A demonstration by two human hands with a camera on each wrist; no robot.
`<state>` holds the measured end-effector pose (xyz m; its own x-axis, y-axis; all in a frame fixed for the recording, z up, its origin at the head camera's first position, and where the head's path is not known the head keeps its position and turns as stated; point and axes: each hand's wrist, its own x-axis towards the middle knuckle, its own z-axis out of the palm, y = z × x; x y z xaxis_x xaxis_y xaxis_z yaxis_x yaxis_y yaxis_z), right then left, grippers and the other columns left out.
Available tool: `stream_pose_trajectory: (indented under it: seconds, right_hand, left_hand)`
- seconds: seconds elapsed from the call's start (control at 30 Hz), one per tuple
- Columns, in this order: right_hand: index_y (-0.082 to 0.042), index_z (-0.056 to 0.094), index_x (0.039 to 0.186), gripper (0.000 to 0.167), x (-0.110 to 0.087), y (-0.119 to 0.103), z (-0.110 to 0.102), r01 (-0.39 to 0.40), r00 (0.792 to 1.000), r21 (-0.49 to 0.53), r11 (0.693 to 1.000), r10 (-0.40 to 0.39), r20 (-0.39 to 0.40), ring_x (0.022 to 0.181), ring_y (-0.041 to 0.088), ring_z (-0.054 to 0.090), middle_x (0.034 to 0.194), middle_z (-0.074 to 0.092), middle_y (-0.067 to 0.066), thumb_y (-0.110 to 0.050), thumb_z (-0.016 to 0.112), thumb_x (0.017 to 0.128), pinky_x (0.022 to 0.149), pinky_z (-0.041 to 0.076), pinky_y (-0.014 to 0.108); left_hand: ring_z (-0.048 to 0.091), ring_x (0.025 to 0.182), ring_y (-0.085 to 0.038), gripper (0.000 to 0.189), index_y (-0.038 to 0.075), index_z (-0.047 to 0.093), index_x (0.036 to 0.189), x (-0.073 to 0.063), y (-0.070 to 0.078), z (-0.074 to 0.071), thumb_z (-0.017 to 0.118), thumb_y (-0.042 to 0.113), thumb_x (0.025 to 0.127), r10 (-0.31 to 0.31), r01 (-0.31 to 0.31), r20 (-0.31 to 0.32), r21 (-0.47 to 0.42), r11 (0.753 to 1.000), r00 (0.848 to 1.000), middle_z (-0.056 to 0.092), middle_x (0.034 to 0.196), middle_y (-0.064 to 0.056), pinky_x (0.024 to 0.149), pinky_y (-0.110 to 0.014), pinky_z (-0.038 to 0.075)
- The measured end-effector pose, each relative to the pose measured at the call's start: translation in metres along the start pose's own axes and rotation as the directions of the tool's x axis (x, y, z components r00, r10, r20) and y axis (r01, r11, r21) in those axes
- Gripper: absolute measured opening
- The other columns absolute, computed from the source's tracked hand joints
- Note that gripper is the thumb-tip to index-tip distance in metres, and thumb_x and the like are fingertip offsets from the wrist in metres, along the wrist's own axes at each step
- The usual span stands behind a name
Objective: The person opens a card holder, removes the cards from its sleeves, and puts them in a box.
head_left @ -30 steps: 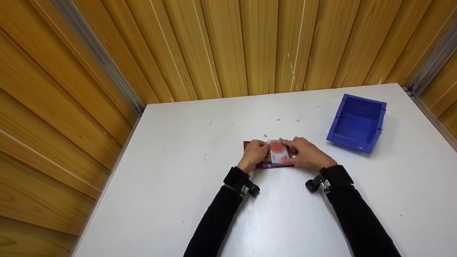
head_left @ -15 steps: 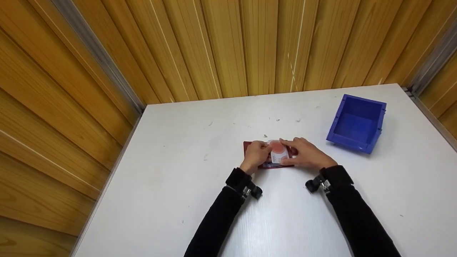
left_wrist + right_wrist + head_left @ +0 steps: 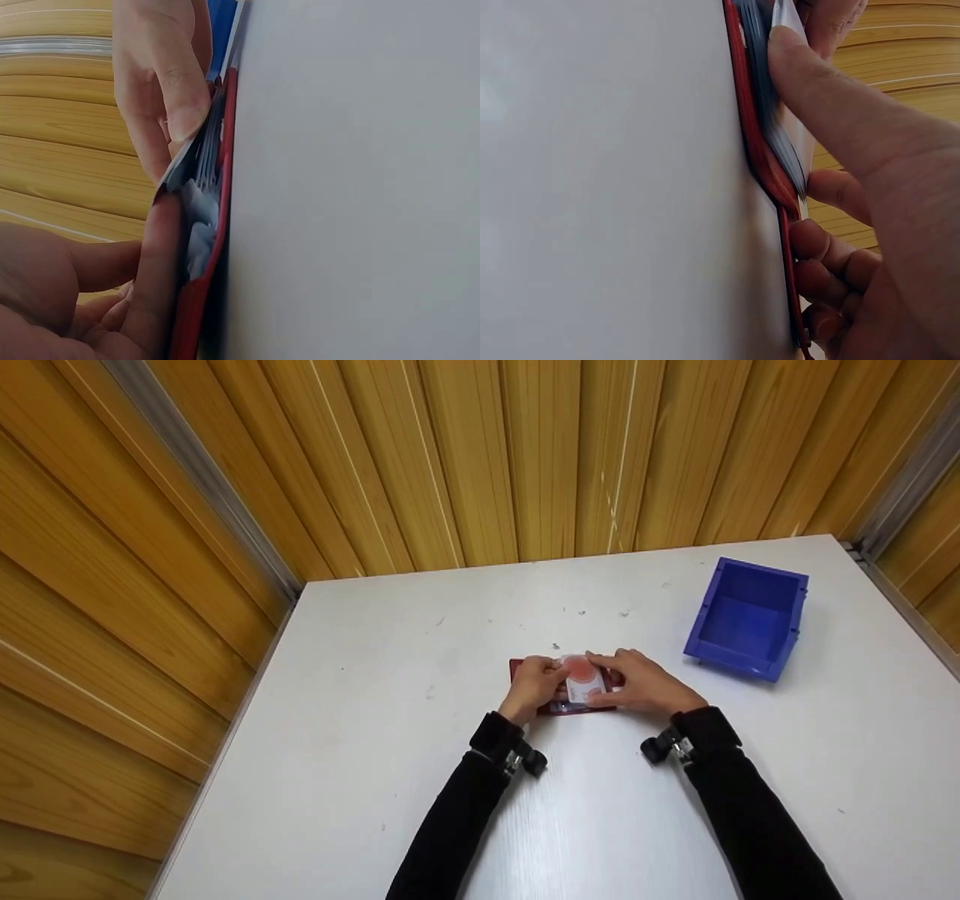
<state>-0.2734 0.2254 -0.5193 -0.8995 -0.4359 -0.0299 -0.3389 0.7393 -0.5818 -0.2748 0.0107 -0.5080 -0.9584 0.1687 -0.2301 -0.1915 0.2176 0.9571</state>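
Note:
A red card holder (image 3: 517,665) lies spread on the white table, with a stack of clear sleeves (image 3: 208,161) inside it. On top is a white card (image 3: 587,690) with a large pink-red circle. My left hand (image 3: 534,684) pinches the card's left edge between thumb and fingers. From the other side my right hand (image 3: 643,682) grips it, thumb at the near right corner and index finger at the far one. Other right fingers (image 3: 817,281) curl by the red cover's edge in the right wrist view. Part of the holder is hidden under both hands.
A blue plastic bin (image 3: 746,622) stands at the back right of the white table (image 3: 375,697). Wood-look panels (image 3: 480,465) rise behind the table and along its left side. Black straps with small cameras sit on both wrists.
Both hands stay at the card and holder. The left wrist shifts slightly to the right, then back; the card stays almost in place.

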Motion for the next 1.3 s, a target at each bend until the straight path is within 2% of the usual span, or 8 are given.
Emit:
stream_pose_trajectory:
  seconds: [0.2, 0.43, 0.73, 0.93, 1.13, 1.3]
  right_hand:
    - [-0.012, 0.047, 0.155, 0.088, 0.001, -0.001, 0.0, -0.008, 1.0, 0.0, 1.0, 0.008, 0.006, 0.098, 0.024, 0.044, 0.103, 0.053, 0.009, -0.051, 0.082, 0.085, 0.081, 0.035, 0.036]
    - [-0.015, 0.046, 0.157, 0.091, 0.001, -0.002, 0.001, -0.032, 0.999, -0.007, 0.999, 0.032, 0.011, 0.102, 0.025, 0.045, 0.108, 0.055, 0.01, -0.057, 0.081, 0.084, 0.084, 0.036, 0.036]
    - [-0.017, 0.046, 0.157, 0.093, 0.001, -0.001, 0.001, -0.035, 0.999, -0.014, 0.999, 0.035, 0.014, 0.097, 0.023, 0.042, 0.101, 0.049, 0.007, -0.059, 0.082, 0.082, 0.079, 0.034, 0.036]
    - [-0.016, 0.047, 0.156, 0.092, 0.001, 0.001, 0.002, -0.028, 1.0, -0.018, 0.999, 0.028, 0.006, 0.092, 0.022, 0.041, 0.095, 0.047, 0.006, -0.058, 0.082, 0.082, 0.076, 0.033, 0.034]
    - [-0.017, 0.047, 0.156, 0.094, 0.0, 0.0, 0.001, -0.046, 0.999, -0.017, 0.999, 0.047, 0.014, 0.093, 0.022, 0.042, 0.097, 0.048, 0.006, -0.062, 0.081, 0.081, 0.076, 0.034, 0.035]
    - [-0.015, 0.047, 0.156, 0.093, 0.0, -0.001, 0.0, -0.032, 0.999, -0.025, 0.999, 0.033, 0.015, 0.094, 0.022, 0.042, 0.098, 0.049, 0.007, -0.058, 0.082, 0.081, 0.078, 0.034, 0.035]
  left_hand:
    - [0.067, 0.062, -0.009, 0.009, -0.004, 0.067, 0.103, 0.0, 0.001, -0.003, 0.063, 0.003, 0.101, -0.002, 0.002, 0.011, -0.021, 1.0, 1.0, 0.072, 0.081, -0.008, 0.063, -0.024, 0.06]
    - [0.07, 0.064, -0.011, 0.011, -0.007, 0.067, 0.105, -0.002, 0.001, -0.006, 0.062, 0.002, 0.101, -0.001, 0.001, 0.015, -0.015, 1.0, 1.0, 0.075, 0.086, -0.013, 0.064, -0.024, 0.061]
    - [0.066, 0.059, -0.008, 0.012, -0.008, 0.068, 0.104, -0.001, 0.0, -0.012, 0.062, 0.002, 0.101, 0.009, -0.009, -0.008, 0.012, 1.0, 1.0, 0.074, 0.083, -0.011, 0.061, -0.023, 0.06]
    - [0.067, 0.06, -0.009, 0.011, -0.007, 0.068, 0.104, -0.001, -0.002, -0.016, 0.062, 0.002, 0.1, -0.011, 0.011, -0.013, 0.022, 1.0, 1.0, 0.072, 0.082, -0.009, 0.061, -0.023, 0.06]
    - [0.068, 0.063, -0.01, 0.013, -0.007, 0.068, 0.107, -0.003, 0.0, -0.021, 0.063, 0.004, 0.101, -0.019, 0.02, -0.014, 0.036, 0.999, 1.0, 0.072, 0.084, -0.008, 0.063, -0.023, 0.06]
    - [0.069, 0.065, -0.01, 0.014, -0.007, 0.067, 0.108, -0.003, 0.001, -0.027, 0.064, 0.004, 0.1, -0.015, 0.017, -0.028, 0.053, 0.998, 0.999, 0.074, 0.088, -0.01, 0.064, -0.024, 0.061]
